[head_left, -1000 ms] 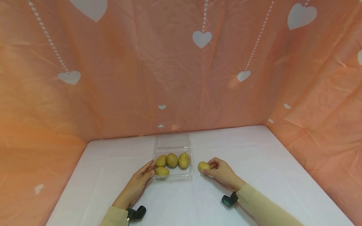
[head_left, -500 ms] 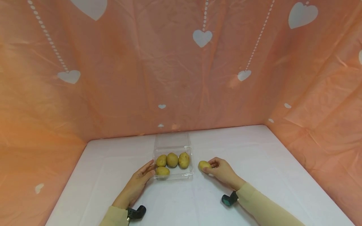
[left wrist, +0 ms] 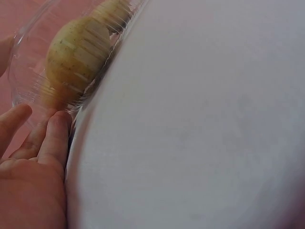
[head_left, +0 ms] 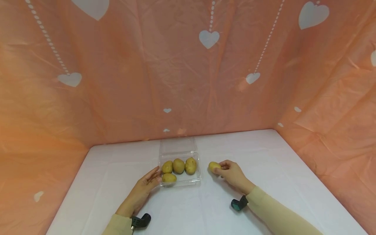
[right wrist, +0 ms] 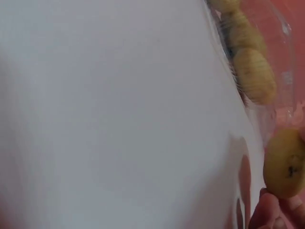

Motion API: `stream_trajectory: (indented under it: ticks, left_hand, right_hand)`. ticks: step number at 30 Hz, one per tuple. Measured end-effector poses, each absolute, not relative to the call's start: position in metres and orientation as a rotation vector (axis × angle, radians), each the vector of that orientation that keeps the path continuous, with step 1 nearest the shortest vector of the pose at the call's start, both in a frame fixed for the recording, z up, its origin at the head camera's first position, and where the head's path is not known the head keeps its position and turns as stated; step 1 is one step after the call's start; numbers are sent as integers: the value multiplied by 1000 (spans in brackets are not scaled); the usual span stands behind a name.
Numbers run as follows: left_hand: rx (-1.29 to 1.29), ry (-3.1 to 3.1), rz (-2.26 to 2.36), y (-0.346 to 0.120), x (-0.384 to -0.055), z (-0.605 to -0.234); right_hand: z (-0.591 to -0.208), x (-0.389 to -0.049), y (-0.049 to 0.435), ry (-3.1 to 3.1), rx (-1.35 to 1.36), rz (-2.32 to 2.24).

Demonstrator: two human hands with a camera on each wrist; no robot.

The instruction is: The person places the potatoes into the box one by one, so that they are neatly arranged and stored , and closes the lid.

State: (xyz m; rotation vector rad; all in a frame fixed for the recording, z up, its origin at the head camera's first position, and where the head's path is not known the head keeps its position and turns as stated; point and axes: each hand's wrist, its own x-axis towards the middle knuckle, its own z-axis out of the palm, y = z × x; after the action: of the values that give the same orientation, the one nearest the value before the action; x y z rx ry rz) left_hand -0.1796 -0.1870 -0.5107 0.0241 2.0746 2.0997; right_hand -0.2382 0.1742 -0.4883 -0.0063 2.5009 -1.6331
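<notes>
A clear plastic clamshell box (head_left: pixel 195 179) sits on the white table, its lid folded back. Several yellow potatoes (head_left: pixel 178 165) lie inside it. My left hand (head_left: pixel 146 185) rests with straight fingers against the box's left front corner; the left wrist view shows its fingertips (left wrist: pixel 56 131) touching the ribbed wall beside a potato (left wrist: pixel 76 57). My right hand (head_left: pixel 230 171) pinches one more potato (head_left: pixel 214 166) in its fingertips, lifted just off the table, to the right of the box. The right wrist view shows that potato (right wrist: pixel 284 162) near the box wall (right wrist: pixel 281 76).
The white table (head_left: pixel 264 169) is enclosed at the back and on both sides by an orange cloth with white hearts (head_left: pixel 209 38). Black wrist cameras (head_left: pixel 238 204) sit on both forearms.
My right hand has lifted the potato slightly off the table and carried it a little up and away. The left hand and the box have stayed put.
</notes>
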Motion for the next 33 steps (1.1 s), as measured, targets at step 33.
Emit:
stream_trajectory:
  ticks: [33]
  left_hand:
    - [37, 2042, 2131, -187, -178, -509]
  right_hand:
    - [-467, -239, 100, 2865, -923, -1251]
